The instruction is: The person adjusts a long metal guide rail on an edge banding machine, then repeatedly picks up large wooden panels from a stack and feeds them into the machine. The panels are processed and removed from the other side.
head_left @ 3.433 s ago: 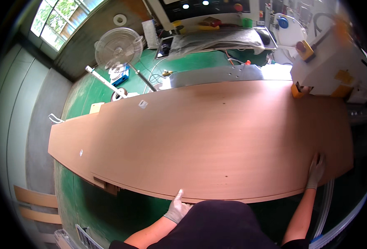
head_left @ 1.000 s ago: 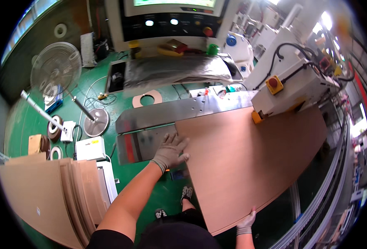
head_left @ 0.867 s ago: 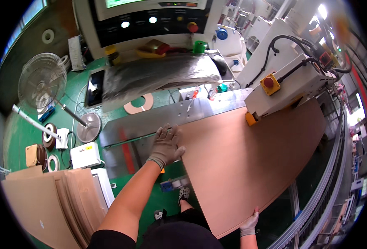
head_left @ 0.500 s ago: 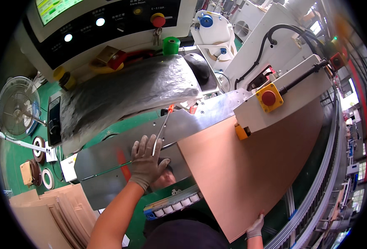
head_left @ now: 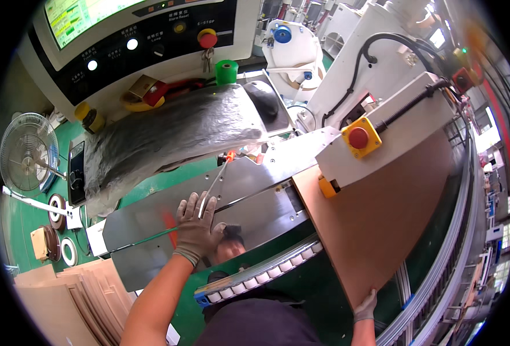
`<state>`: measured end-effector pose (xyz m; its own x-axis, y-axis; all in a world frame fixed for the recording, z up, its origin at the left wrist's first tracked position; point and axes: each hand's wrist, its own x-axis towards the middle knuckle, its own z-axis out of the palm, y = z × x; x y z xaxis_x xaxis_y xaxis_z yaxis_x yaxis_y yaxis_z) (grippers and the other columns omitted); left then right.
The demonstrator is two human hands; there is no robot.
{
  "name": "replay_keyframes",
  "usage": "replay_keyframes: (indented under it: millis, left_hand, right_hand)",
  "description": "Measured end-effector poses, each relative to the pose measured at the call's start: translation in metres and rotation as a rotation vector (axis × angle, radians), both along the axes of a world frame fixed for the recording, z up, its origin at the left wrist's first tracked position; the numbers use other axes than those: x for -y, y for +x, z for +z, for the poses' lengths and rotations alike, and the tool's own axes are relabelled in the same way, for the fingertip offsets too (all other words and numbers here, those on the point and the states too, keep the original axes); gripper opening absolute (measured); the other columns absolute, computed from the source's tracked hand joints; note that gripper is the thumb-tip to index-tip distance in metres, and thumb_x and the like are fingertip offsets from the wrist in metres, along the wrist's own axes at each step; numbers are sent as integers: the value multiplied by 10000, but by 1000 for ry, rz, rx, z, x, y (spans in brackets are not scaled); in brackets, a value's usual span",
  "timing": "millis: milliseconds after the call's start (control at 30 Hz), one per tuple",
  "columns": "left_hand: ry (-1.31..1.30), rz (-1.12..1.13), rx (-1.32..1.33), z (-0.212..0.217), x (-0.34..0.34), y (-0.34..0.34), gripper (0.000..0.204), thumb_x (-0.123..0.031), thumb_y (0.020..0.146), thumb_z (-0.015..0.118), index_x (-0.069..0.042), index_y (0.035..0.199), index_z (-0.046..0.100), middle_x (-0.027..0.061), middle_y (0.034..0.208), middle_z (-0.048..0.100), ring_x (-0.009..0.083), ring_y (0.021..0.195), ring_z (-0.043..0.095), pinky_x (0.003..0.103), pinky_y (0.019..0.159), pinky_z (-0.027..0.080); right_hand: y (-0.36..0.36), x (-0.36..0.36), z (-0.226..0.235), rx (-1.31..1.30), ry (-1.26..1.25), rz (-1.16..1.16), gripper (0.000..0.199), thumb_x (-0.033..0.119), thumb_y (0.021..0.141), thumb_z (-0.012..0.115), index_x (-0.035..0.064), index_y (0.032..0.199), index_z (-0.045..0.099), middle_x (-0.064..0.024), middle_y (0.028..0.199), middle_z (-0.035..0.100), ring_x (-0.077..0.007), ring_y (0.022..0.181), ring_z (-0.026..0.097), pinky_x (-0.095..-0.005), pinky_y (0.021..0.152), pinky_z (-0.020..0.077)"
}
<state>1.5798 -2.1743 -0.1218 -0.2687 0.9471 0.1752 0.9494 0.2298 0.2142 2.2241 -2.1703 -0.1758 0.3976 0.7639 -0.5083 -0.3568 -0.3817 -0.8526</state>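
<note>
My left hand (head_left: 198, 230), in a grey glove, lies on the shiny metal table (head_left: 255, 222) with its fingers spread. A thin metal rod with an orange end (head_left: 213, 187) slants down to its fingers; I cannot tell whether it touches them. At the lower right, my gloved right hand (head_left: 365, 305) grips the near corner of a large brown flat panel (head_left: 376, 219). The panel's far part lies under the white machine arm (head_left: 393, 132), and its left edge stands to the right of my left hand.
A roller strip (head_left: 260, 279) runs along the table's near side. On the machine arm sits a red emergency button (head_left: 358, 138). A control panel (head_left: 151, 52) and a plastic-covered surface (head_left: 180, 118) stand beyond; brown panels (head_left: 73, 294) are stacked at lower left, below a fan (head_left: 29, 153).
The brown panel has shifted right and away, baring more of the metal table and roller strip. My right hand has moved along with its corner. My left hand stays flat on the table.
</note>
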Motion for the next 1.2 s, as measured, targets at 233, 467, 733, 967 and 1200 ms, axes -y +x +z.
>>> replay_keyframes:
  millis: [233,467,733,967,1200]
  left_hand:
    - [16,20,-28,0,1,6,686,-469,911,606,-116,1492,509,107,1578,450,326,1481,370,516,1247,204]
    - [36,217,-74,-24,39,34,667,-467,934,580,-88,1479,509,145,1585,431,350,1492,350,514,1259,205]
    - [-206,185,388,-25,251,108,610,-460,976,564,-19,1398,556,212,1454,553,407,1367,497,481,1144,388]
    - [-489,966,734,-47,529,85,464,-337,1056,383,-1,1239,645,258,1346,608,407,1285,569,480,1076,462]
    - [356,1759,715,-147,788,142,530,-453,987,467,25,928,688,252,1009,705,423,963,660,479,863,502]
  right_hand:
    - [-7,-4,5,75,-40,-223,340,452,1016,609,148,1165,582,16,937,620,-103,694,576,-218,553,463]
    - [-218,4,34,50,184,337,204,226,1009,663,72,1128,603,-26,825,630,-126,720,622,-250,660,515]
    - [-375,9,92,788,1112,1454,298,238,816,761,43,1013,649,-161,956,653,-390,935,631,-495,841,497]
    - [-380,31,54,1119,1064,1475,187,252,829,744,77,774,712,-129,751,663,-367,788,647,-490,755,477]
    - [-430,75,19,1368,989,1560,499,433,1016,529,34,730,622,-209,763,638,-457,762,618,-553,680,461]
